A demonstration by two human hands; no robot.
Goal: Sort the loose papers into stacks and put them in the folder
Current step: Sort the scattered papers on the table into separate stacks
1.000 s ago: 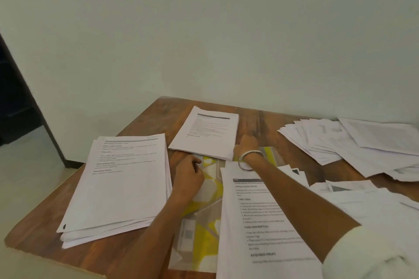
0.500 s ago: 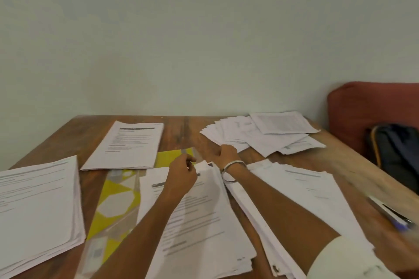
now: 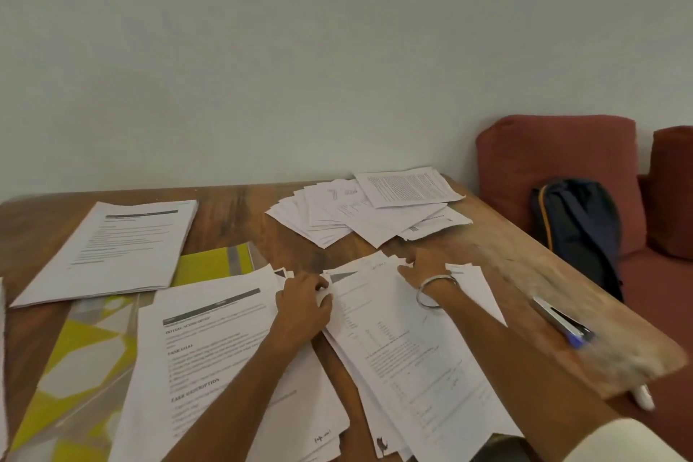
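Observation:
A yellow and grey patterned folder (image 3: 71, 360) lies flat on the wooden table (image 3: 498, 263), partly under a printed stack (image 3: 210, 368). My left hand (image 3: 303, 306) rests between that stack and a loose pile (image 3: 412, 356), its fingers curled on the top left corner of the pile's upper sheet. My right hand (image 3: 423, 266), with a metal bangle on the wrist, holds the far edge of the same pile. A neat stack (image 3: 116, 248) lies at the far left. A fanned heap of sheets (image 3: 371, 210) lies at the back.
A blue and white pen (image 3: 562, 321) lies near the table's right edge, and a white object (image 3: 643, 396) pokes out below that edge. A dark backpack (image 3: 577, 232) leans on a red sofa (image 3: 555, 161) to the right. Another paper edge (image 3: 3, 368) shows at far left.
My view has swung right, bringing the sofa and backpack in. Both hands have moved from the folder area onto the loose pile at the right.

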